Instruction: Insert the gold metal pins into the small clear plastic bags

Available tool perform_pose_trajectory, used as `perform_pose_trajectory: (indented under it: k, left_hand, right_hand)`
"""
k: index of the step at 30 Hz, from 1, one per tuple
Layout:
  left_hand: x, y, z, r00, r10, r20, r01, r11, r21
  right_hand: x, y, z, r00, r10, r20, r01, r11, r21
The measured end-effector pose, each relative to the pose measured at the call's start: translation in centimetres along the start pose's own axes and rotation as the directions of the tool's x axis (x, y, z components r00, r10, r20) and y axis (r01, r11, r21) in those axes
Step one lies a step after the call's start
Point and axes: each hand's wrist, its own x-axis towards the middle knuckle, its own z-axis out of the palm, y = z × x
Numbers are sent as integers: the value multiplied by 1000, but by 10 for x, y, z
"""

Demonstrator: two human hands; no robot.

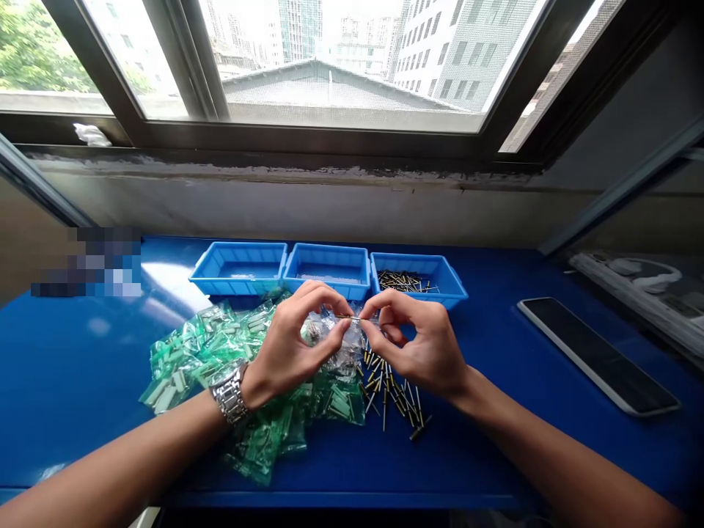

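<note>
My left hand (300, 345) and my right hand (421, 341) meet above the table, each pinching one end of a thin metal pin (355, 318) with a brass-coloured part. Below my right hand lies a loose pile of similar pins (388, 389), silver and brass-coloured. Green plastic bags (214, 345) holding small pale pieces spread under and around my left hand. Clear plastic bags (347, 356) lie between the two hands, partly hidden by the fingers.
Behind the hands stand a left blue bin (239, 286), a middle blue bin (330, 286) and a right blue bin (452, 282) with more pins inside. A phone-like dark slab (599, 356) lies on the blue table (484, 455) at right. A window (352, 132) rises behind.
</note>
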Motion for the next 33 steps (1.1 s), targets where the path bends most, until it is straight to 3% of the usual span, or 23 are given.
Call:
perform_pose_trajectory:
  k: [7, 12, 18, 24, 33]
  left_hand:
    - [0, 1, 1, 998, 53, 16, -53, 999, 5]
    - [-1, 0, 0, 999, 37, -1, -37, 999, 14]
    - [0, -1, 2, 1000, 15, 15, -15, 999, 39]
    - [-1, 1, 4, 987, 127, 97, -133, 990, 57]
    - [-1, 1, 0, 998, 68, -14, -68, 998, -10]
  right_hand:
    - [0, 4, 4, 991, 28, 135, -33, 999, 38]
    - [0, 3, 0, 997, 2, 79, -2, 1000, -6]
    - [0, -1, -1, 996, -48, -73, 46, 999, -21]
    - [-3, -5, -1, 989, -140, -48, 140, 990, -15]
    - [0, -3, -2, 994, -86, -64, 85, 996, -13]
